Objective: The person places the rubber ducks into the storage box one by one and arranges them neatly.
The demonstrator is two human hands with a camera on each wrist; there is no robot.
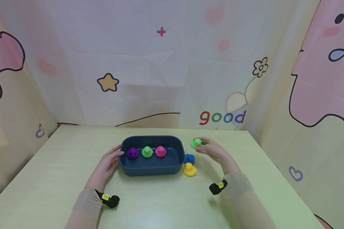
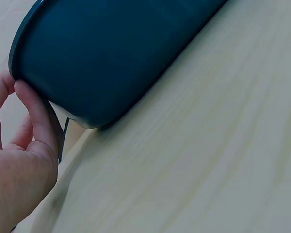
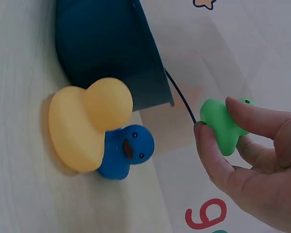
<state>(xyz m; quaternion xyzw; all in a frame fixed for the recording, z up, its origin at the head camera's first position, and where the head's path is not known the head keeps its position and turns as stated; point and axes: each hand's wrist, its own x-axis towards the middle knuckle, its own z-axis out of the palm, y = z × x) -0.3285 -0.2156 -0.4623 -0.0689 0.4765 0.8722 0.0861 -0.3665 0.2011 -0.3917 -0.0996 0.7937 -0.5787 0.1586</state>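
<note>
A dark blue rectangular basin [image 1: 152,171] stands on the table, with a purple duck [image 1: 132,154], a green duck [image 1: 147,152] and a pink duck [image 1: 160,151] in a row inside. At its left end, my left hand [image 1: 108,160] holds the rim with thumb and fingers; the left wrist view shows the fingertips at the rim [image 2: 12,63]. Beyond the right end, my right hand [image 1: 213,149] pinches another green duck [image 3: 220,124] between thumb and fingers, raised above the table. Below it, a blue duck [image 3: 131,148] and a yellow duck [image 3: 77,128] sit close together beside the basin.
The pale wooden table [image 1: 160,203] reaches back to a printed cloth [image 1: 149,101] hung behind it, with side cloths at left and right. A black wrist camera [image 1: 110,201] is strapped to the left sleeve and another camera [image 1: 218,187] to the right.
</note>
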